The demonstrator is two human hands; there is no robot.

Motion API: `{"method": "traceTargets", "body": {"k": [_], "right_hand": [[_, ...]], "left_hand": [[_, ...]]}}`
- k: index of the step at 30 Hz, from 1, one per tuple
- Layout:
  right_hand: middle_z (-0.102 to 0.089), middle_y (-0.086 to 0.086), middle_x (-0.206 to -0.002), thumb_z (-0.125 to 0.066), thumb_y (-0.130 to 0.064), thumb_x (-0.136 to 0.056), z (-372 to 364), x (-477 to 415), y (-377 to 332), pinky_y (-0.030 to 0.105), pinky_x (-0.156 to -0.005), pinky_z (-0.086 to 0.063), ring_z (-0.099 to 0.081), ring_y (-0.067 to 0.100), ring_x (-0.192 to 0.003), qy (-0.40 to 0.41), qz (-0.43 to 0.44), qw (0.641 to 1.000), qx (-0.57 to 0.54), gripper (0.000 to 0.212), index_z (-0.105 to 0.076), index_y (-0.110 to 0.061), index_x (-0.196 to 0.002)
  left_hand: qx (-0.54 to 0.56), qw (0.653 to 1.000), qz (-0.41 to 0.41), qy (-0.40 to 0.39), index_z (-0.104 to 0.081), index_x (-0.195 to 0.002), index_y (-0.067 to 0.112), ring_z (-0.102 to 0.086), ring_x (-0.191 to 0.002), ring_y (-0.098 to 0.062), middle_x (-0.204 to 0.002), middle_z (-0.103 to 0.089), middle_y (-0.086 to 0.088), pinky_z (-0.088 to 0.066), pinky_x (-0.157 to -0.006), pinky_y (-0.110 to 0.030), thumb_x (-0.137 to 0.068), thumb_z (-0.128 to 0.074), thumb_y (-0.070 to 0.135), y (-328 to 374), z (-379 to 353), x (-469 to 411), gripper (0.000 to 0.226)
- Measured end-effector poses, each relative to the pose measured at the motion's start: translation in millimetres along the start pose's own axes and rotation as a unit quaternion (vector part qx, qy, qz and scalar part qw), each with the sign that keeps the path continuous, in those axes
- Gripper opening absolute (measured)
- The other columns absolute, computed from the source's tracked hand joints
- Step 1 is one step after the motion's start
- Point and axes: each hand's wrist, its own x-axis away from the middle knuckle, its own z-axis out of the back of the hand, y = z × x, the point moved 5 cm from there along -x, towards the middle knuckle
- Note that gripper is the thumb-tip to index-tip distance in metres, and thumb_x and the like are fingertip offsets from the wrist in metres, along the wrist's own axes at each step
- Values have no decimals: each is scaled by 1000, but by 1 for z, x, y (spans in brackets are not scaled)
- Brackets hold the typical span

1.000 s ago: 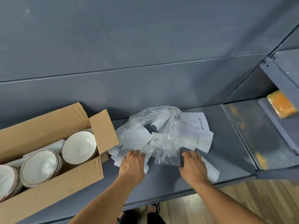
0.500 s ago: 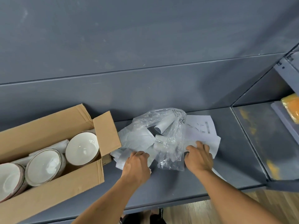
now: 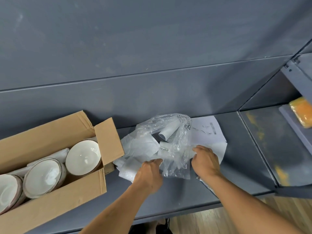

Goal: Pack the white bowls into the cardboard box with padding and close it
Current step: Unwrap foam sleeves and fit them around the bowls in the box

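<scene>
With left hand [image 3: 149,174] fingers curled gripping the crumpled white foam padding sheets [image 3: 130,173] (right hand [image 3: 206,162] pinches the crinkly clear plastic bag [image 3: 170,127]), draw foam free for the round white ceramic bowls [image 3: 83,157] lying in the open brown cardboard box [image 3: 50,206].

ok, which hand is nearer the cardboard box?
Left. The left hand curls on the foam padding just right of the cardboard box's end flap; the right hand is farther right, on the plastic bag.
</scene>
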Motion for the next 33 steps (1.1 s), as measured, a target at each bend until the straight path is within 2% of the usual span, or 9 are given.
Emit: {"method": "traceTargets", "body": {"k": [5, 8, 12, 15, 18, 22, 25, 28, 33], "right_hand": [[-56, 2, -134, -48, -14, -95, 21, 1, -37, 37, -97, -44, -48, 25, -120, 98, 52, 990, -92, 37, -57, -19, -131], [-55, -2, -135, -49, -17, -95, 13, 3, -64, 34, -94, -46, -48, 24, -118, 80, 142, 984, -66, 38, -57, -20, -132], [-48, -5, -140, -47, -24, -97, -11, 1, -83, 31, -94, -46, -45, 22, -119, 17, 184, 983, 10, 44, -50, -34, -139], [-41, 3, -142, -48, -27, -95, -20, -5, -90, 34, -91, -47, -42, 26, -119, -7, 163, 985, 51, 46, -47, -39, -139], [-23, 11, -152, -49, -24, -92, -19, -15, -98, 36, -93, -44, -35, 30, -125, -21, 154, 982, 107, 52, -41, -39, -141], [0, 9, -161, -51, -24, -91, -24, -29, -104, 40, -102, -35, -26, 30, -134, -84, 120, 980, 135, 63, -29, -37, -148], [-15, 1, -157, -48, -17, -90, -19, -30, -107, 39, -96, -36, -35, 26, -126, -63, 112, 983, 133, 47, -43, -19, -137], [-32, -4, -152, -45, -15, -94, -5, -23, -109, 38, -95, -38, -43, 23, -124, 22, 151, 983, 102, 36, -51, -13, -129], [-62, -4, -123, -51, -16, -96, 38, -18, -101, 29, -91, -46, -57, 17, -109, 129, 118, 953, -247, 27, -66, -17, -118]], "left_hand": [[8, 994, -29, -108, -33, -148, 35, -60, -115, -28, -142, -52, -4, -49, -91, -28, -92, -46, 14, 15, -29, 9, 61], [6, 991, -52, -124, -34, -148, 32, -54, -124, -26, -147, -47, -4, -46, -95, -27, -95, -48, 17, 19, -34, 15, 57], [32, 995, -42, -82, -49, -139, 27, -62, -107, -29, -132, -58, -9, -50, -83, -27, -93, -46, 15, 5, -18, 19, 48], [76, 996, -23, -31, -65, -112, 21, -62, -90, -25, -108, -67, -4, -53, -73, -28, -88, -44, 13, -11, -5, 19, 33], [77, 997, -9, -12, -57, -93, 9, -55, -83, -25, -95, -63, -7, -45, -62, -25, -87, -44, 8, -21, 5, 21, 15], [100, 995, 13, 12, -61, -115, 7, -62, -103, -27, -114, -66, -11, -51, -85, -34, -90, -44, 10, -32, 9, 21, 30], [119, 992, 14, 26, -58, -126, 14, -62, -108, -21, -123, -64, -5, -51, -85, -26, -92, -45, 11, -35, 14, 18, 36], [159, 986, 28, 44, -48, -139, 22, -60, -113, -14, -131, -60, 2, -47, -72, -10, -94, -44, 11, -36, 20, 13, 46], [238, 963, 42, 115, -44, -140, 26, -60, -106, -8, -130, -59, 6, -44, -84, -15, -94, -54, 23, -27, 41, 5, 46]]}}
